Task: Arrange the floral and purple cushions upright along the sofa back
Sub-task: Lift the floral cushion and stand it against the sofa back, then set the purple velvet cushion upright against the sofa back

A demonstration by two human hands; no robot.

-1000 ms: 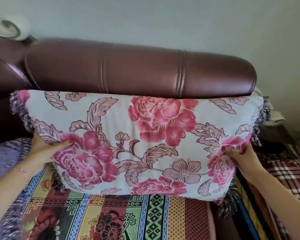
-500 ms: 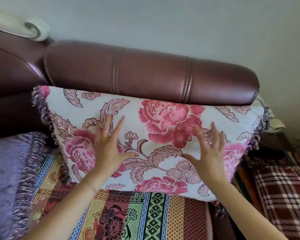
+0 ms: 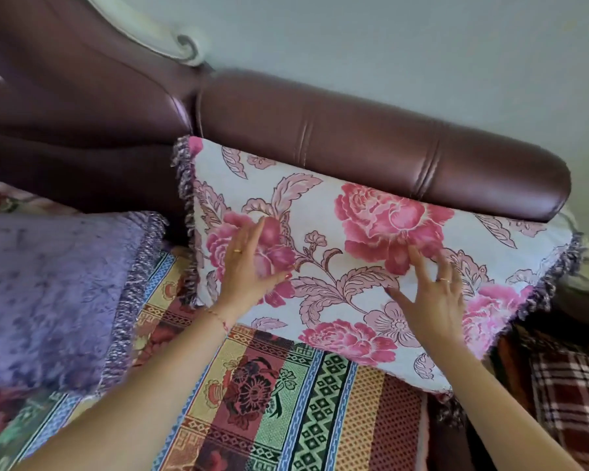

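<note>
The floral cushion [image 3: 347, 212], white with large pink roses and a purple fringe, stands upright against the brown leather sofa back [image 3: 354, 137]. My left hand [image 3: 249, 266] lies flat on its lower left part, fingers spread. On its lower right part rests my right hand [image 3: 429, 294], also flat and open. Neither hand grips the fabric. The purple cushion [image 3: 48, 294], fringed on its right edge, lies flat on the seat at the left, apart from the floral one.
A striped, multicoloured patterned throw [image 3: 269, 402] covers the seat in front. A red plaid cloth [image 3: 568, 402] lies at the right. The sofa's higher padded section with a white carved trim [image 3: 170, 42] rises at the upper left. A plain wall is behind.
A second ago both hands gripped the cushion's lower corners; they let go and now press flat on its front. The view has swung left and tilted, bringing the purple cushion into sight.
</note>
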